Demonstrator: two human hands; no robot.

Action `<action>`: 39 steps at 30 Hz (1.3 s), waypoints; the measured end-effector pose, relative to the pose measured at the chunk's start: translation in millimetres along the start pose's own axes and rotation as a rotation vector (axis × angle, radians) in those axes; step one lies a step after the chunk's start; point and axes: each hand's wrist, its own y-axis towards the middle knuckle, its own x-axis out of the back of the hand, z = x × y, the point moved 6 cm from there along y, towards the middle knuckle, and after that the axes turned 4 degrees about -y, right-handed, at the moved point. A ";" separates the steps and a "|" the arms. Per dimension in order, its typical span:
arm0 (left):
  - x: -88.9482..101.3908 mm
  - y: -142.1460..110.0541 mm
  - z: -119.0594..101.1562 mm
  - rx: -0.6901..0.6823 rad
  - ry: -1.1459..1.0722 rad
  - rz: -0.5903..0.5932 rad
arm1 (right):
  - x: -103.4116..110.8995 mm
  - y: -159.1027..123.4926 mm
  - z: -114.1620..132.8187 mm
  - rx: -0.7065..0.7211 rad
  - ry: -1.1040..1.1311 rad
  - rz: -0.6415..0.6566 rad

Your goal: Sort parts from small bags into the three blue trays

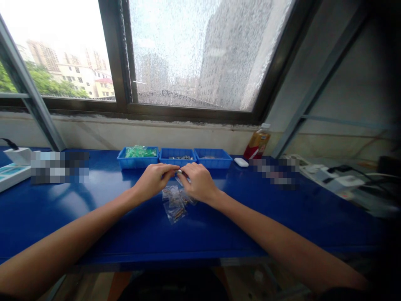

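Observation:
My left hand [156, 177] and my right hand [199, 182] meet in front of the blue bins, fingertips pinched close together. Between them is a small clear plastic bag [179, 179], mostly hidden by my fingers; its contents are too small to tell. Just below my hands, several small clear bags [175, 205] lie in a loose heap on the blue table [213, 234]. Thin brownish pieces show inside the nearest one.
Three blue bins stand in a row: one with green packets [140, 151], one with small metallic parts [182, 157], and a right bin [213, 162] with unclear contents. A white rounded object [241, 162] and a bottle [258, 142] stand right. Power strips and cables lie at both sides.

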 end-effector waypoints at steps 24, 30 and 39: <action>-10.7 -8.0 9.0 0.091 0.162 0.479 | 5.3 5.5 -38.1 -0.140 0.101 -0.099; -19.8 -15.5 23.9 0.131 0.229 0.558 | -7.5 10.3 -84.9 -0.393 0.039 -0.106; -14.7 -4.3 41.5 0.300 -0.061 0.239 | -2.1 7.3 -77.2 -0.414 0.155 -0.068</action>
